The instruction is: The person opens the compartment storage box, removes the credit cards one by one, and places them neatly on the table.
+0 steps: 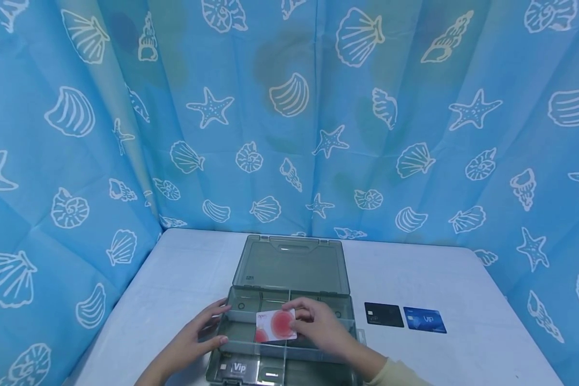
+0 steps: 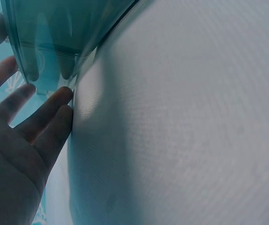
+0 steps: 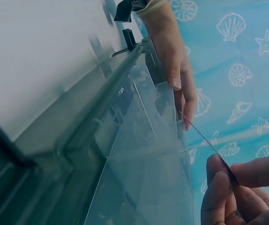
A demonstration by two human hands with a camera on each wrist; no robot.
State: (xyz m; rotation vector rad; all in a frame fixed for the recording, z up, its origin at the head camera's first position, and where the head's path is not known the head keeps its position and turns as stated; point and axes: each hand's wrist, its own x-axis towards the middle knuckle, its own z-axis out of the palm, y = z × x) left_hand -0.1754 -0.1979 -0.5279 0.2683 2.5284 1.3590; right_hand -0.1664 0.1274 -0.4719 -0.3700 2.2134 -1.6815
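Between thumb and fingers my right hand [image 1: 320, 327] pinches a white and red card [image 1: 266, 324], held over the middle compartments of a green see-through divided box [image 1: 296, 353]. The right wrist view shows that card edge-on, with the right fingers [image 3: 219, 187] at one end. My left hand [image 1: 190, 338] rests at the box's left side, thumb and fingertips at its edge. Seen from the left wrist, its fingers [image 2: 45, 112] are spread and fairly straight beside the box wall [image 2: 55, 42]. A grey card marked Vip [image 1: 232, 368] lies in the front left compartment.
The box's lid [image 1: 291, 265] lies folded back behind it. Right of the box, a black card [image 1: 384, 314] and a blue card [image 1: 424, 320] lie side by side on the white table [image 1: 188, 268]. A blue shell-patterned curtain [image 1: 251, 118] hangs around the table.
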